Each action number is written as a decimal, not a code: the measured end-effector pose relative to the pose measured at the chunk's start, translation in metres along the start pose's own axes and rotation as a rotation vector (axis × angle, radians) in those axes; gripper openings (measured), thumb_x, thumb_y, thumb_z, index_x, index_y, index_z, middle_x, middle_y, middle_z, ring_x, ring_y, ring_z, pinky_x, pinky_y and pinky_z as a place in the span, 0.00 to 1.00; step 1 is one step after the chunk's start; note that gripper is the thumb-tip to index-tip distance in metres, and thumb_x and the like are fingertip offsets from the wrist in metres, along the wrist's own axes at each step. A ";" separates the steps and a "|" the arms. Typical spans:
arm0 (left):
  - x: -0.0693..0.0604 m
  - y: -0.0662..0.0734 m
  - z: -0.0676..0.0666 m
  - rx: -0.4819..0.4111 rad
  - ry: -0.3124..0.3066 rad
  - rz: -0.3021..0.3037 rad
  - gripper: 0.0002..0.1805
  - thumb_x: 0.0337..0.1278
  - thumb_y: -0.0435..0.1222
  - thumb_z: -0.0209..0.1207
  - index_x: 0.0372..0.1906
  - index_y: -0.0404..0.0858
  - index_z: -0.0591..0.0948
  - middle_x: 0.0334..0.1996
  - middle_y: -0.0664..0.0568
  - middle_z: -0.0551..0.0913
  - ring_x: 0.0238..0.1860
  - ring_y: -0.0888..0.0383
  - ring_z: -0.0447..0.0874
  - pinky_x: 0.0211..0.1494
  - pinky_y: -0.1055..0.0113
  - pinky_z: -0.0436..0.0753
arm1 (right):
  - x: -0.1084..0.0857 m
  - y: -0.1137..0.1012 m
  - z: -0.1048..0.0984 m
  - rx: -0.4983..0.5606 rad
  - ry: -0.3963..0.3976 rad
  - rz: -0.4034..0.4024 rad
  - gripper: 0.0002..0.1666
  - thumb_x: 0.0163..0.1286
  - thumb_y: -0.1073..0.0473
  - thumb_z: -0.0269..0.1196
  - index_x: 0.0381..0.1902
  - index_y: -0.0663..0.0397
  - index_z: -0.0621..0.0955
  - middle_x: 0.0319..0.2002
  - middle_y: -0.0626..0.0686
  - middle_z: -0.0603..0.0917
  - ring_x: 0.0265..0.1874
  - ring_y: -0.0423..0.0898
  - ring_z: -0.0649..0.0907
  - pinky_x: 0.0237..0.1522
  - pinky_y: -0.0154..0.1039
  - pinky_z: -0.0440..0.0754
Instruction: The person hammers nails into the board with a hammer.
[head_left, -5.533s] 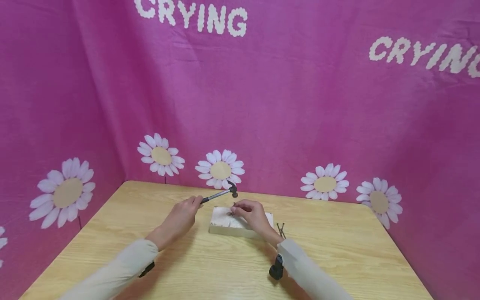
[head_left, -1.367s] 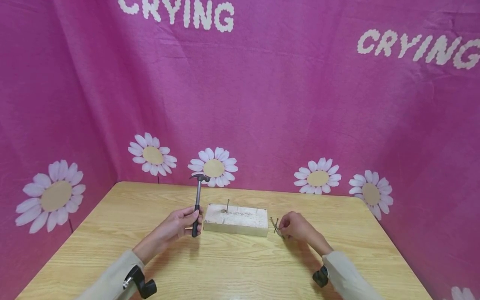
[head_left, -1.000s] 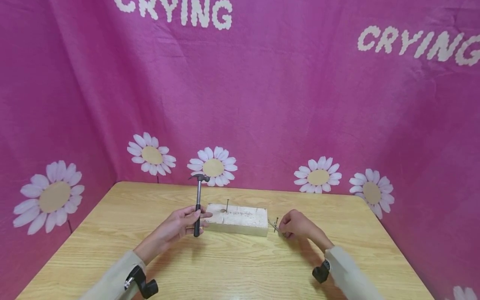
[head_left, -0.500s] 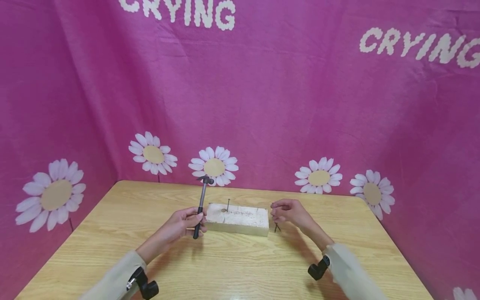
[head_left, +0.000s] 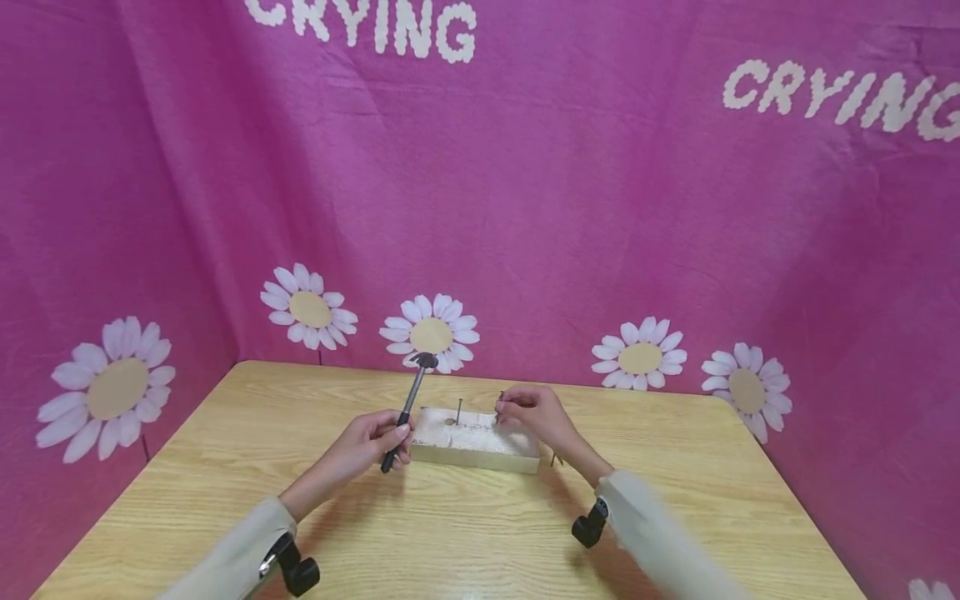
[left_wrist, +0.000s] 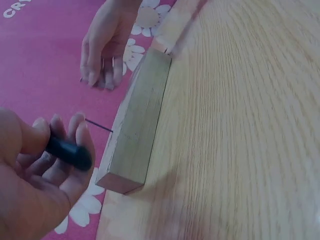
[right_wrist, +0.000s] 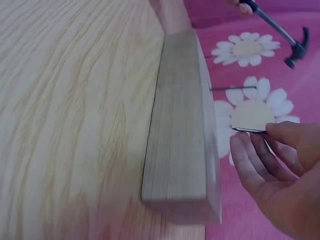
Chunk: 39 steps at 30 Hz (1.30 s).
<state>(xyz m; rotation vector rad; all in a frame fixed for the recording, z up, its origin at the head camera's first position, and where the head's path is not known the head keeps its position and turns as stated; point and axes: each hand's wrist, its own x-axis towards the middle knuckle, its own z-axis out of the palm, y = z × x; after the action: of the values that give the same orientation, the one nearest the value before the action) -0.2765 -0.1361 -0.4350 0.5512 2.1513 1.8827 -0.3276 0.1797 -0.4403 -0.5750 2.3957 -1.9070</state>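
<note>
My left hand (head_left: 375,442) grips the black handle of a claw hammer (head_left: 413,398), its head raised and tilted to the right. A pale wooden block (head_left: 472,457) lies on the table just beyond. One nail (head_left: 460,411) stands upright in the block's top, left of its middle. Over the right part of the block, my right hand (head_left: 536,412) pinches a second nail (right_wrist: 249,130) between thumb and fingers. In the right wrist view that nail's tip points toward the block's top face, apart from it.
More nails (head_left: 557,459) lie on the wooden table (head_left: 465,533) by the block's right end, partly hidden by the right forearm. A pink cloth (head_left: 525,208) with white daisies hangs behind and beside the table.
My right hand has picked a nail from those beside the block and brought it left over the block. The left hand's hammer has tilted further right. Earlier, the right hand was at the standing nail.
</note>
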 end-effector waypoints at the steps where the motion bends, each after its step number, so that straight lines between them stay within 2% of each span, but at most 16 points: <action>1: 0.001 0.000 0.001 -0.001 0.003 0.006 0.19 0.80 0.31 0.52 0.60 0.15 0.72 0.35 0.48 0.82 0.34 0.60 0.85 0.40 0.64 0.88 | 0.002 -0.001 0.005 -0.008 0.013 -0.008 0.12 0.74 0.72 0.63 0.49 0.82 0.80 0.42 0.75 0.87 0.38 0.53 0.91 0.48 0.49 0.90; 6: 0.003 0.000 0.004 0.003 0.019 0.023 0.18 0.80 0.29 0.51 0.58 0.14 0.72 0.34 0.47 0.82 0.34 0.60 0.85 0.38 0.66 0.88 | 0.012 -0.003 0.025 -0.060 0.082 -0.044 0.12 0.72 0.72 0.65 0.50 0.78 0.82 0.44 0.73 0.88 0.42 0.61 0.90 0.46 0.40 0.90; 8: 0.004 0.000 0.004 0.013 0.029 0.025 0.17 0.80 0.29 0.51 0.57 0.14 0.72 0.34 0.46 0.82 0.33 0.60 0.85 0.38 0.66 0.88 | 0.015 -0.002 0.032 -0.072 0.083 -0.054 0.12 0.72 0.72 0.66 0.50 0.76 0.83 0.44 0.71 0.88 0.44 0.62 0.90 0.46 0.37 0.89; 11: 0.005 0.000 0.005 0.045 0.039 0.038 0.16 0.80 0.28 0.51 0.57 0.15 0.73 0.35 0.42 0.82 0.33 0.60 0.84 0.38 0.66 0.88 | 0.016 0.000 0.039 -0.081 0.050 -0.070 0.10 0.72 0.71 0.65 0.48 0.75 0.84 0.44 0.72 0.88 0.43 0.66 0.89 0.45 0.41 0.90; 15: 0.006 0.000 0.006 0.060 0.043 0.038 0.16 0.80 0.28 0.51 0.56 0.15 0.74 0.36 0.38 0.82 0.33 0.60 0.84 0.37 0.68 0.87 | 0.017 0.006 0.042 -0.089 0.006 -0.100 0.09 0.74 0.72 0.64 0.46 0.78 0.82 0.43 0.76 0.86 0.41 0.71 0.88 0.44 0.52 0.90; 18: 0.006 -0.001 0.006 0.060 0.051 0.030 0.15 0.80 0.28 0.50 0.56 0.16 0.74 0.36 0.37 0.81 0.33 0.58 0.83 0.36 0.69 0.86 | 0.017 0.007 0.043 -0.113 0.006 -0.121 0.08 0.73 0.73 0.64 0.45 0.77 0.83 0.42 0.75 0.87 0.40 0.70 0.88 0.44 0.50 0.90; 22: 0.006 -0.001 0.007 0.072 0.073 0.034 0.14 0.80 0.28 0.50 0.55 0.17 0.75 0.36 0.36 0.81 0.33 0.58 0.83 0.35 0.70 0.85 | 0.017 0.007 0.046 -0.121 0.028 -0.121 0.07 0.73 0.72 0.65 0.45 0.75 0.84 0.41 0.73 0.88 0.38 0.65 0.90 0.42 0.43 0.91; 26: 0.007 -0.003 0.009 0.105 0.107 0.042 0.12 0.79 0.27 0.50 0.53 0.17 0.76 0.35 0.36 0.81 0.31 0.58 0.82 0.33 0.70 0.85 | 0.016 0.012 0.051 -0.103 0.049 -0.114 0.09 0.73 0.73 0.64 0.46 0.78 0.82 0.41 0.73 0.87 0.38 0.65 0.90 0.42 0.41 0.91; 31: 0.008 -0.001 0.008 0.221 0.138 0.072 0.11 0.79 0.26 0.50 0.49 0.20 0.79 0.34 0.37 0.81 0.30 0.57 0.82 0.32 0.67 0.84 | 0.014 0.018 0.055 -0.082 0.070 -0.127 0.08 0.72 0.74 0.64 0.45 0.80 0.82 0.38 0.71 0.88 0.36 0.64 0.90 0.41 0.42 0.91; 36: 0.017 0.010 0.004 0.392 0.169 0.161 0.12 0.81 0.27 0.48 0.47 0.24 0.81 0.32 0.42 0.81 0.27 0.60 0.80 0.32 0.68 0.81 | 0.015 0.019 0.054 -0.085 0.087 -0.125 0.09 0.72 0.73 0.64 0.45 0.78 0.83 0.38 0.70 0.88 0.37 0.62 0.90 0.42 0.38 0.90; 39: 0.024 0.016 0.004 0.498 0.153 0.196 0.12 0.81 0.27 0.47 0.46 0.26 0.81 0.31 0.44 0.81 0.26 0.62 0.75 0.29 0.70 0.77 | 0.015 0.019 0.053 -0.124 0.096 -0.127 0.09 0.72 0.72 0.65 0.46 0.75 0.84 0.38 0.67 0.89 0.37 0.61 0.90 0.43 0.34 0.89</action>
<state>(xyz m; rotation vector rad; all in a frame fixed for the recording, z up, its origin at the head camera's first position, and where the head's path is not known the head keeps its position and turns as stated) -0.2941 -0.1212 -0.4177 0.7541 2.7780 1.5053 -0.3334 0.1295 -0.4683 -0.6725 2.6126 -1.8836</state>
